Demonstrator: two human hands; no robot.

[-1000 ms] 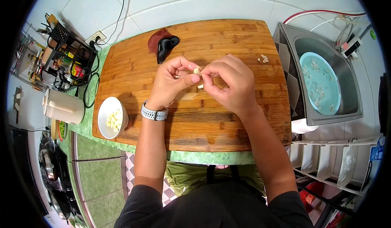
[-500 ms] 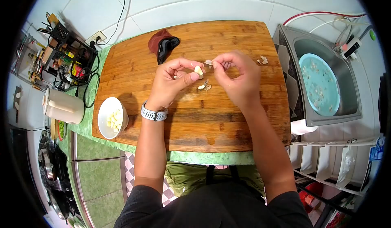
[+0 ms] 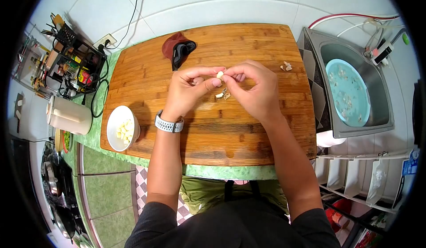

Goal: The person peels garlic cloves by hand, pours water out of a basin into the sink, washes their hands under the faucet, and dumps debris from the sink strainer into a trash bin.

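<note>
A pale garlic clove (image 3: 219, 74) is pinched between the thumb and forefinger of my left hand (image 3: 193, 82), above the wooden board. My right hand (image 3: 254, 85) meets it from the other side, its thumb and fingertips closed on the same clove. Bits of garlic peel (image 3: 223, 94) lie on the board just below the hands. To the left, a white bowl (image 3: 112, 118) holds several peeled cloves. More peel scraps (image 3: 286, 66) rest near the board's right edge.
The thick wooden board (image 3: 213, 135) covers most of the green counter. At its back lies a dark red and black cloth item (image 3: 177, 48). On the right, a sink (image 3: 385, 108) holds a light blue basin (image 3: 350, 110) with floating scraps. A lidded pitcher (image 3: 71, 116) stands left.
My right hand, which held a strip of peel away from the clove, has moved left and now grips the clove together with my left hand. The strip no longer shows in its fingers.
</note>
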